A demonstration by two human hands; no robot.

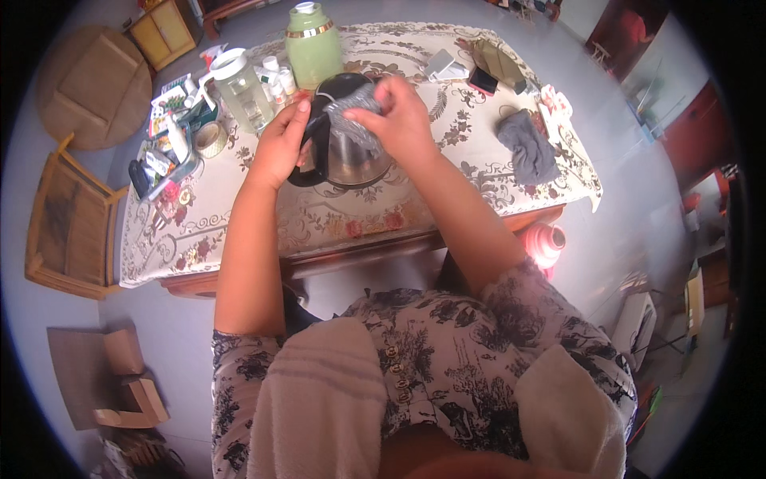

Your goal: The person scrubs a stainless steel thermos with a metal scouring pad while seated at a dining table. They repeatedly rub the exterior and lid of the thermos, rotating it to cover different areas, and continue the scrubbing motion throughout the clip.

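Observation:
A steel electric kettle [349, 165] with a black handle and black top is at the table's middle, close in front of me. My left hand [281, 145] is closed around the handle, on the kettle's left side. My right hand [404, 120] pinches a crumpled grey cloth [353, 110] and presses it against the upper side of the kettle. The cloth covers part of the kettle's rim and wall. Just beyond the kettle stands a green thermos flask [313, 49]. A clear water jug [242, 94] with a white lid is to the left.
A floral tablecloth [263, 227] covers the table. Small white bottles [277, 80], a tape roll [211, 139] and a crowded tray [180, 169] lie left. At right are a dark grey cloth [527, 148] and a phone [483, 81]. A pink flask [544, 243] stands beside the table's right front.

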